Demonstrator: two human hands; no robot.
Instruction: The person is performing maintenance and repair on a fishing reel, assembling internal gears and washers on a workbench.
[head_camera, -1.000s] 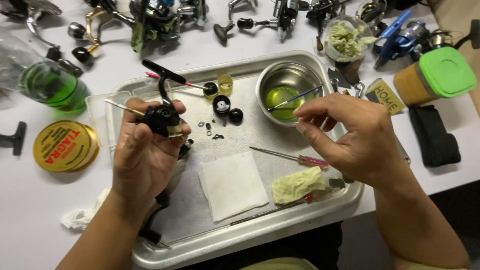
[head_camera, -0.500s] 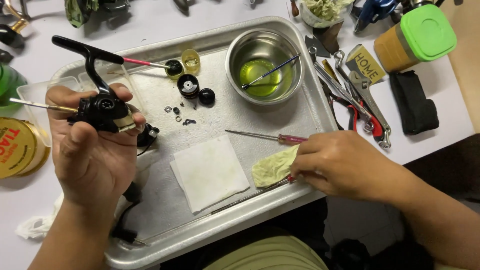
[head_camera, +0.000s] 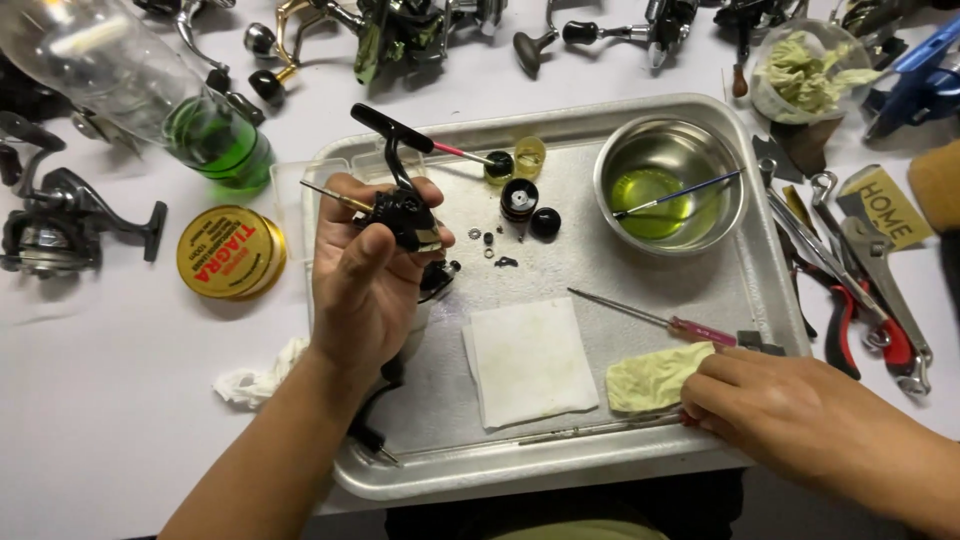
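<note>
nearest, right hand (head_camera: 775, 405) resting flat, fingertips on yellowed rag (head_camera: 655, 376) at metal tray (head_camera: 560, 475) front edge. beside it, white pad (head_camera: 528, 362) and red-handled screwdriver (head_camera: 655, 319). farther in, left hand (head_camera: 368, 275) clasping black reel body (head_camera: 405, 215) above tray. beyond, steel bowl (head_camera: 668, 185) with green liquid.

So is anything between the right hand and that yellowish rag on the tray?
Nothing visible: the right hand already has its fingertips at the edge of the yellowish rag, the red-handled screwdriver lying just behind it.
</note>
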